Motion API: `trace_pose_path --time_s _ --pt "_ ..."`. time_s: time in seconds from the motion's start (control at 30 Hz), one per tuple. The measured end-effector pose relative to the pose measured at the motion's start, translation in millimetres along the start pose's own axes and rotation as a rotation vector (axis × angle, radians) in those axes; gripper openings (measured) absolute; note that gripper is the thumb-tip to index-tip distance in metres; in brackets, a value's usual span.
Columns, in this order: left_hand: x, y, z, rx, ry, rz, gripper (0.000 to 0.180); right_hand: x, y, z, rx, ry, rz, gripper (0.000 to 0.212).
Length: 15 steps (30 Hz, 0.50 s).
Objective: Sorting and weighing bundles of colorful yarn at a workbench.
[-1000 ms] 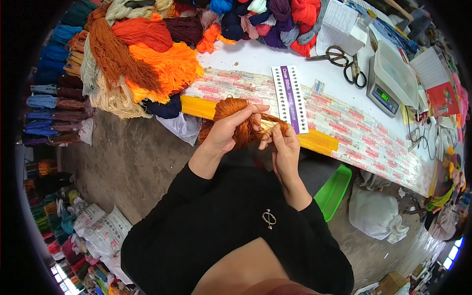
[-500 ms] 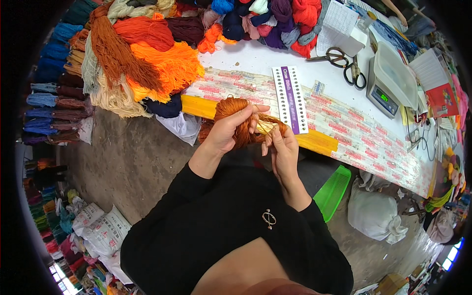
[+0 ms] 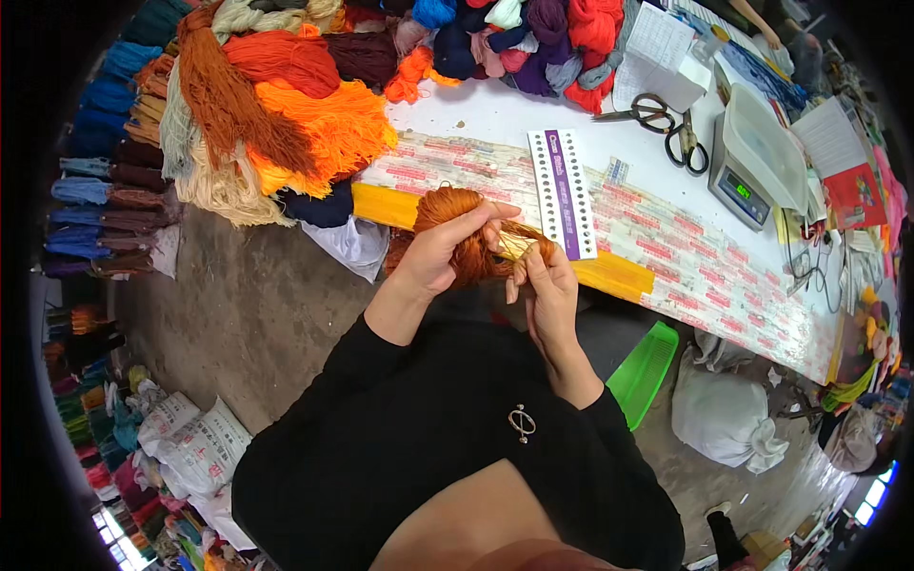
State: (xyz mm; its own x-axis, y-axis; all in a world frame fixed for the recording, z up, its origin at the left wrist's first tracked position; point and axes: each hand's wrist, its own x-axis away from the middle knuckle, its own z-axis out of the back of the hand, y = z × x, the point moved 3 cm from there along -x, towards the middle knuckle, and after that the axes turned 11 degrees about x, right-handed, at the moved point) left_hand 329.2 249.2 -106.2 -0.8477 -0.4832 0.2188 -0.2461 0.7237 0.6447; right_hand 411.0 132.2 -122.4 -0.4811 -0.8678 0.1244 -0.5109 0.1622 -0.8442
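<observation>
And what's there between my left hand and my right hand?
In the head view, rust-orange strands span the gap, running from the bundle of thread in your left hand to the fingers of your right hand.

A black top with a pointed V-neck was worn, its 2 long sleeves ended short of the wrists. The left hand and right hand were bared. The chest was adorned with 1 metallic ring ornament, crossed by 1 bead-tipped bar.

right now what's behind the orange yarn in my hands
The yellow table edge shows on either side of the orange yarn; whatever lies directly behind it is covered.
</observation>
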Motion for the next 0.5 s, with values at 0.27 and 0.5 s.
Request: trace_pose_path --time_s 0.27,0.5 --pt "3.6 3.3 -4.3 0.19 -0.079 0.072 0.044 2.0 5.4 -0.6 -0.007 -0.005 -0.02 0.02" --pt "4.1 5.9 -3.1 0.172 -0.07 0.082 0.047 2.5 4.3 -2.7 -0.058 0.011 -0.086 0.017"
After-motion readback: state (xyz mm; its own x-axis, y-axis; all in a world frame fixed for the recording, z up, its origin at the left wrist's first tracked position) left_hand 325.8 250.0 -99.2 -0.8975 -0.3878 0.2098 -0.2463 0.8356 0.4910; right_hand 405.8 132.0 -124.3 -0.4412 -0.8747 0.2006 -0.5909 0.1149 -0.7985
